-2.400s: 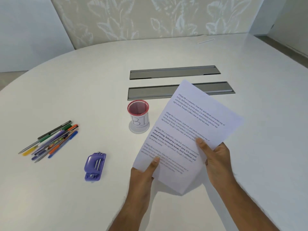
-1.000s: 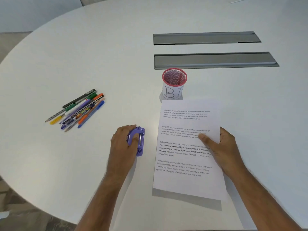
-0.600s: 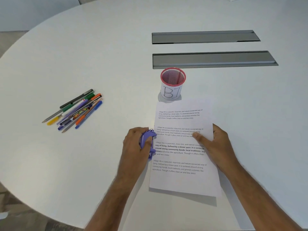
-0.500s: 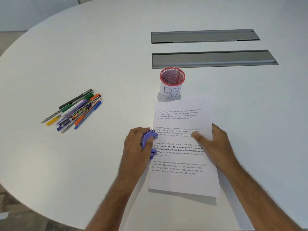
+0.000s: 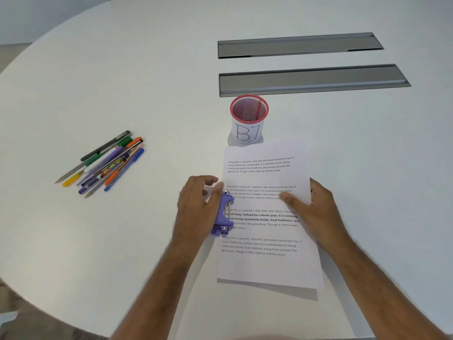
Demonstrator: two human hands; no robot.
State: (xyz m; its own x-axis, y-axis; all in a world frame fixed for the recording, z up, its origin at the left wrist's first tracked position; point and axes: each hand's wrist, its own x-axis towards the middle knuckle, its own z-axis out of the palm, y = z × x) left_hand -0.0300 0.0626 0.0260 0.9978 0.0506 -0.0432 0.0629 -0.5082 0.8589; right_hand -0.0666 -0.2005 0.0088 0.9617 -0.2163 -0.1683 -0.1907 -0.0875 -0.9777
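Note:
A printed sheet of paper (image 5: 267, 266) lies on the white table (image 5: 122, 69) in front of me, its near edge slightly raised. A purple hole punch (image 5: 224, 217) sits over the sheet's left edge at mid-height. My left hand (image 5: 196, 209) holds the punch, the thumb at its far end and the fingers curled just beyond it. My right hand (image 5: 316, 209) holds the sheet's right edge, with the thumb on top of the text and the fingers hidden under the paper.
A red mesh pen cup (image 5: 248, 119) labelled "BI" stands just beyond the sheet's top edge. A bundle of several pens and pencils (image 5: 105, 163) lies to the left. Two grey cable-slot covers (image 5: 311, 79) are set into the table further back.
The sheet came down from my two hands onto the table. My left hand took the punch from the left and slid it onto the sheet's left edge; its fingers have now loosened slightly.

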